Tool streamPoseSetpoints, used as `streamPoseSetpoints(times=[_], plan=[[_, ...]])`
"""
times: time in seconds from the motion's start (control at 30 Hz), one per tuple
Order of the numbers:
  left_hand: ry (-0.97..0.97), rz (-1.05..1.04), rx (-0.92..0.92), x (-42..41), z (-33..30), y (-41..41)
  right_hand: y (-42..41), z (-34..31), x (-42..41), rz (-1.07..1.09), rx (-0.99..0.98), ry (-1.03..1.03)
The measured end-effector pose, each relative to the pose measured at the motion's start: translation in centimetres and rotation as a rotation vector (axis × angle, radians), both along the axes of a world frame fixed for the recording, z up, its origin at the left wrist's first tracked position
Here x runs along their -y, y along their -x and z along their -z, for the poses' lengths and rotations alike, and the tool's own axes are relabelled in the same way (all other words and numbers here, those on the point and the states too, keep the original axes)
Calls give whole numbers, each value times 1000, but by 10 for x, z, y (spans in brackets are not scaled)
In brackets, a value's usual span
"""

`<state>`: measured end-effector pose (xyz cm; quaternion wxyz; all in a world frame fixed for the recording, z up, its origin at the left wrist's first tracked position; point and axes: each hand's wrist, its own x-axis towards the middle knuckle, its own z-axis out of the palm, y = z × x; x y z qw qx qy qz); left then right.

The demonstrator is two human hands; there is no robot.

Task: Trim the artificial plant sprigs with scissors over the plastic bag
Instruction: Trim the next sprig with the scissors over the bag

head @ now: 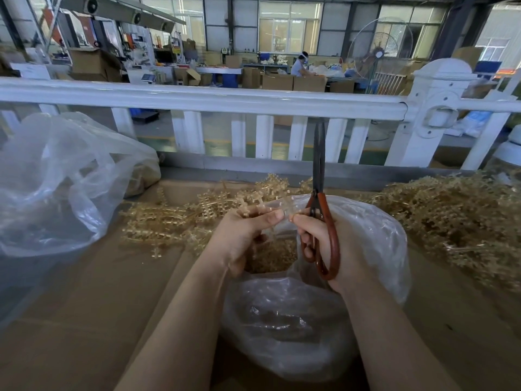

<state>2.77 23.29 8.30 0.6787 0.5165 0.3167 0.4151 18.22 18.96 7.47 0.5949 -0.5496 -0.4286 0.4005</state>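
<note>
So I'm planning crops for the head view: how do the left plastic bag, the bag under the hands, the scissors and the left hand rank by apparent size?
1-2. Left plastic bag and bag under the hands: look alike, and nearness makes it unsure.
3. Scissors.
4. Left hand.

A bare stretch of brown cardboard tabletop (93, 292) lies open at the near left, beside the left forearm. Farther left, a large crumpled clear plastic bag (56, 187) blocks that corner. A loose heap of golden plastic sprigs (174, 221) spreads across the middle, and a denser tangled pile of the same sprigs (456, 221) fills the right side. The open clear plastic bag (375, 235) of trimmings sits between the forearms. A white railing fence (214, 100) closes the far edge.
</note>
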Motion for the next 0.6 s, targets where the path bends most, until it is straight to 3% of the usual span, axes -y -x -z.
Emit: streamPoseSetpoints(times=[0.2, 0.4, 0.6], plan=[[26, -27, 30, -3, -1, 0, 1, 0, 0, 10, 0, 8], [-72, -56, -28, 1, -5, -4, -2, 2, -1, 30, 19, 30], [-40, -107, 36, -1, -3, -2, -3, 3, 4, -55, -7, -71]])
